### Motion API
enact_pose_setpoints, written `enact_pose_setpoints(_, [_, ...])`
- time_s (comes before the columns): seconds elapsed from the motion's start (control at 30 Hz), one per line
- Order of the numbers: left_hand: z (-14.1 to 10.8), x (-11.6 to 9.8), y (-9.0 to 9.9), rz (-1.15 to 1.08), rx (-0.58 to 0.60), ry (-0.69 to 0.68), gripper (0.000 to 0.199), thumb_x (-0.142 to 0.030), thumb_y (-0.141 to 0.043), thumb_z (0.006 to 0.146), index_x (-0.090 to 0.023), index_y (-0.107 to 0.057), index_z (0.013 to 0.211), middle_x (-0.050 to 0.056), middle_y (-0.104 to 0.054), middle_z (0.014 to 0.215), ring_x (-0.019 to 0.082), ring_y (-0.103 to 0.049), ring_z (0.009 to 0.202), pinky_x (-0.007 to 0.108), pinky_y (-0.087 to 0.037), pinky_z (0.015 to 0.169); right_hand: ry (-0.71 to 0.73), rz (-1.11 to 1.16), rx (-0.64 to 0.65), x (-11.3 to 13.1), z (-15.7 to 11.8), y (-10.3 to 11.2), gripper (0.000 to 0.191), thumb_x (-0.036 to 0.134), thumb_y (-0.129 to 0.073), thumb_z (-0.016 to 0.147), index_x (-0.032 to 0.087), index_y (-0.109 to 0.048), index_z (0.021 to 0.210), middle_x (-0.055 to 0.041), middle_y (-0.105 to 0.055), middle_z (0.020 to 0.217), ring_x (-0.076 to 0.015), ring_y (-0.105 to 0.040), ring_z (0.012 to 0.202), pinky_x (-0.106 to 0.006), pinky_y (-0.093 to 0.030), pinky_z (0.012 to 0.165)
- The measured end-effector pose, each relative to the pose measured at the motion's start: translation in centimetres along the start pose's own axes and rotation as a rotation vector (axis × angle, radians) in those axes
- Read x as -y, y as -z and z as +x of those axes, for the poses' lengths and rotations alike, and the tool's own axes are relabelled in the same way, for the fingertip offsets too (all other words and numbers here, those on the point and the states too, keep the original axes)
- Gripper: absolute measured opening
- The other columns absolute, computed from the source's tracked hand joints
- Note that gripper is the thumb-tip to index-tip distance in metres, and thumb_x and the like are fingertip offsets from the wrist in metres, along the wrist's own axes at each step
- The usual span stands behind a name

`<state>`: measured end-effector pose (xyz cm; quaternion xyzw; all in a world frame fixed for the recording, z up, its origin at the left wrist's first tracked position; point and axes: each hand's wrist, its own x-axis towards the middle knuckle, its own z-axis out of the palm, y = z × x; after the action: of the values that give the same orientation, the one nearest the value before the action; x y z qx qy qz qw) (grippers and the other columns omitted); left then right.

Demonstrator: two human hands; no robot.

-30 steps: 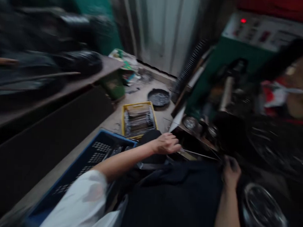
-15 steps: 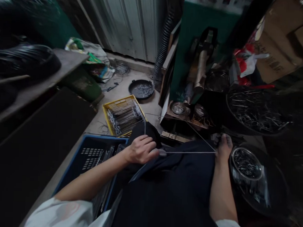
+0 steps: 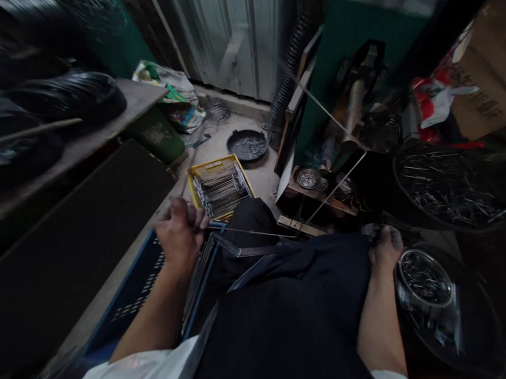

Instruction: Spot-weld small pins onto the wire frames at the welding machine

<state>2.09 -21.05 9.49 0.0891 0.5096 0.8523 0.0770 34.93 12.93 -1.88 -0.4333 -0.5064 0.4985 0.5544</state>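
My left hand (image 3: 182, 226) is closed on a thin bent wire (image 3: 251, 232) above the blue crate. From this hand the wire runs right across my knee, and a blurred stretch of it seems to rise toward the green machine. Several bent wires (image 3: 254, 251) lie together across my dark-clad lap. My right hand (image 3: 386, 246) has its fingers curled beside a round bowl (image 3: 425, 277) of small metal pieces. What those fingers hold, if anything, is too dark to make out.
On the floor ahead stand a yellow crate (image 3: 190, 184) of wire parts and a black pan (image 3: 247, 145). The blue crate (image 3: 127, 295) is at my left. A green machine (image 3: 324, 54) and a large tub of metal pieces (image 3: 448, 188) stand at the right.
My left hand has swung left and turned upward, carrying the wire. The wire has left my right hand, which stays near the bowl. The view has shifted slightly.
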Motion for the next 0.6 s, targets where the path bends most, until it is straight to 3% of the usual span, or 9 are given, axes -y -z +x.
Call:
enact_pose_setpoints(0.13, [0.7, 3.8, 3.9, -0.215, -0.187, 0.491, 0.052, -0.042, -0.058, 0.097, -0.02, -0.028, 0.061, -0.01, -0.02, 0.048, 0.006, -0.016, 0.037, 0.016, -0.02, 0.034, 0.07, -0.302, 0.073, -0.9, 0.1, -0.2, 0.044, 0.059, -0.073, 0.075, 0.017, -0.062, 0.083, 0.0002, -0.063, 0.07, -0.013, -0.058, 0.062, -0.024, -0.046, 0.057])
enact_pose_setpoints(0.23, [0.5, 7.5, 5.7, -0.25, -0.277, 0.674, 0.053, -0.044, -0.046, 0.102, -0.02, -0.024, 0.061, -0.01, -0.015, 0.047, 0.005, -0.014, 0.034, 0.015, -0.019, 0.032, -0.156, -0.361, 0.34, -1.4, -2.4, -2.5, 0.057, 0.073, -0.062, 0.077, 0.018, -0.065, 0.093, -0.0072, -0.069, 0.086, -0.0186, -0.065, 0.073, -0.027, -0.05, 0.06])
enact_pose_setpoints(0.33, [0.1, 10.1, 6.0, -0.214, -0.279, 0.734, 0.054, -0.048, -0.045, 0.101, -0.02, -0.023, 0.06, -0.011, -0.014, 0.046, 0.005, -0.014, 0.033, 0.015, -0.017, 0.032, -0.562, -0.234, 0.654, -2.4, -8.0, -6.1, 0.065, 0.079, -0.055, 0.078, 0.022, -0.064, 0.106, -0.0102, -0.071, 0.097, -0.0214, -0.069, 0.075, -0.029, -0.052, 0.058])
enact_pose_setpoints(0.4, [-0.1, 10.8, 5.6, -0.187, -0.26, 0.748, 0.055, -0.05, -0.047, 0.1, -0.02, -0.023, 0.061, -0.011, -0.015, 0.045, 0.004, -0.014, 0.033, 0.015, -0.018, 0.032, -0.748, -0.159, 0.752, -3.3, -11.9, -8.4, 0.064, 0.077, -0.061, 0.076, 0.022, -0.063, 0.108, -0.0096, -0.072, 0.092, -0.0216, -0.069, 0.07, -0.028, -0.05, 0.053])
enact_pose_setpoints(0.5, [-0.6, 10.4, 4.7, -0.146, -0.192, 0.712, 0.053, -0.049, -0.051, 0.099, -0.019, -0.027, 0.062, -0.011, -0.023, 0.046, 0.004, -0.019, 0.034, 0.014, -0.027, 0.036, -0.715, -0.056, 0.647, -4.1, -15.1, -10.3, 0.063, 0.073, -0.065, 0.074, 0.021, -0.06, 0.109, -0.0044, -0.071, 0.077, -0.018, -0.064, 0.058, -0.023, -0.045, 0.045])
enact_pose_setpoints(0.6, [-1.4, 9.0, 4.3, -0.089, -0.081, 0.683, 0.048, -0.045, -0.057, 0.097, -0.018, -0.037, 0.063, -0.007, -0.037, 0.05, 0.006, -0.037, 0.04, 0.017, -0.044, 0.045, -0.523, -0.107, 0.558, -3.6, -14.5, -9.9, 0.059, 0.07, -0.066, 0.075, 0.019, -0.06, 0.105, 0.0003, -0.067, 0.068, -0.0125, -0.054, 0.049, -0.021, -0.041, 0.045])
